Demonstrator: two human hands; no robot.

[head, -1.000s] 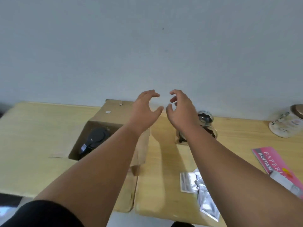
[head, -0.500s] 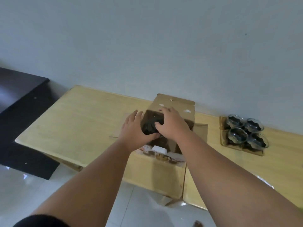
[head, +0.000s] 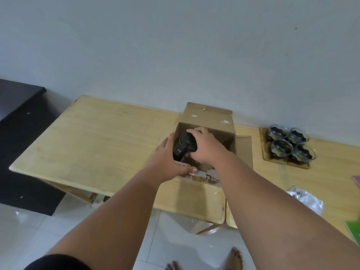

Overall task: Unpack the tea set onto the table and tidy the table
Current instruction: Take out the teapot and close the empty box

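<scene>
An open brown cardboard box [head: 214, 118] stands on the wooden table [head: 101, 141], its flaps folded out. Inside sits a black-lidded teapot [head: 183, 146], mostly hidden by the box walls and my hands. My right hand [head: 202, 147] reaches into the box and grips the black top. My left hand [head: 167, 158] clasps the box's near left wall, thumb along its front edge. Several glass cups with dark inserts [head: 289, 145] sit on a cardboard tray [head: 266, 152] at the right.
Crumpled clear plastic wrap [head: 305, 197] lies at the table's right front. A green edge [head: 352, 230] and a pink one [head: 356, 179] show at the far right. Dark furniture [head: 17, 133] stands left of the table. White floor tiles and bare toes [head: 235, 259] lie below.
A second ago both hands hovered open above the table. They came down to the box; now my right hand grips deeper on the teapot's top and my left holds the box wall.
</scene>
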